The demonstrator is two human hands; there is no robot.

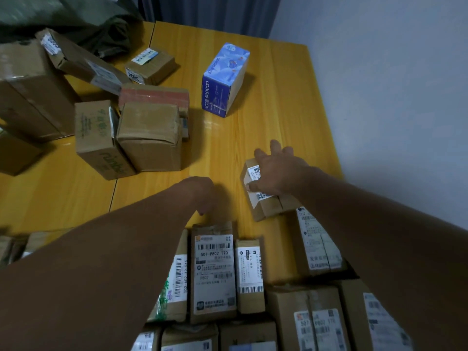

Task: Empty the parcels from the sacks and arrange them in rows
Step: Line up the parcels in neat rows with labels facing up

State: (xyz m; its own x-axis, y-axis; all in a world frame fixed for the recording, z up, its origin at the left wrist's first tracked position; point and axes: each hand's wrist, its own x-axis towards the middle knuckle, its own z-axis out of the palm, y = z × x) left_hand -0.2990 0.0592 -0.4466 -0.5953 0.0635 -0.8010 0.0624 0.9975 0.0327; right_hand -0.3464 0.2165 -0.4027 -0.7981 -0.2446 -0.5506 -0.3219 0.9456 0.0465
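Note:
My right hand [276, 171] grips a small brown parcel [263, 206] with a white barcode label, lying on the yellow table [266, 117] near its right edge. My left hand [202, 196] hovers with curled fingers just above the far end of a labelled parcel [212, 272] and holds nothing. Several labelled parcels lie side by side in rows at the near edge, among them a narrow one [249, 274] and a long one [319, 244]. A dark green sack [76, 19] lies crumpled at the far left.
Loose boxes sit jumbled at the left: a large carton [30, 89], a green-printed box [98, 140], a plain box [149, 138], a small labelled box [150, 65]. A blue tissue-style box [224, 79] stands mid-table. A grey wall runs along the right.

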